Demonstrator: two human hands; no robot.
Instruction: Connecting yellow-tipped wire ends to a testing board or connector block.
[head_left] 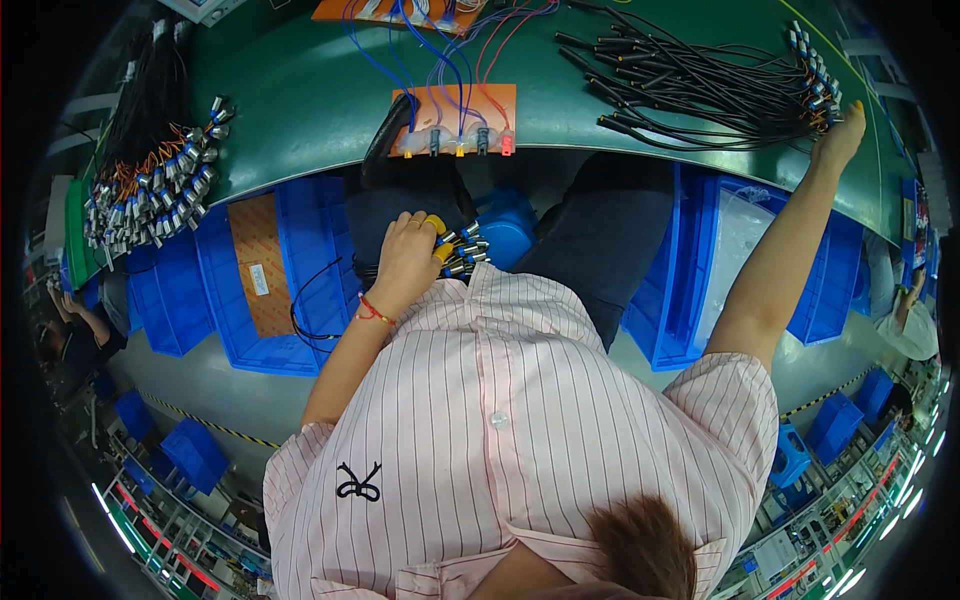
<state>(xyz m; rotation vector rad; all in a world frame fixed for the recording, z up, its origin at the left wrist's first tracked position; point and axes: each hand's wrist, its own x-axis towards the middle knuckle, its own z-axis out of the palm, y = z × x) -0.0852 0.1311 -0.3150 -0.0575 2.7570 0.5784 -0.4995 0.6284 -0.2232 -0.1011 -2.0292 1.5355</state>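
Observation:
My left hand [408, 258] is closed around a bunch of black cables with metal connectors [465, 250], held over my lap. Yellow covers show on its fingertips, and the connector ends point right, out of the grip. At the far right of the green bench, my right arm is stretched out. My right hand [843, 134] is closed at the connector ends of a spread of black cables [700, 95]. A yellow cover shows on one of its fingers, while the fingers' inner side is partly hidden. The cables' thin black ends point left across the bench.
An orange test board [480, 105] with clips and blue, purple and red wires sits at the bench's [290, 110] front edge. A large cable bundle [155, 190] hangs over the left end. Blue bins [165, 300] stand below on both sides. Other people work at the far edges.

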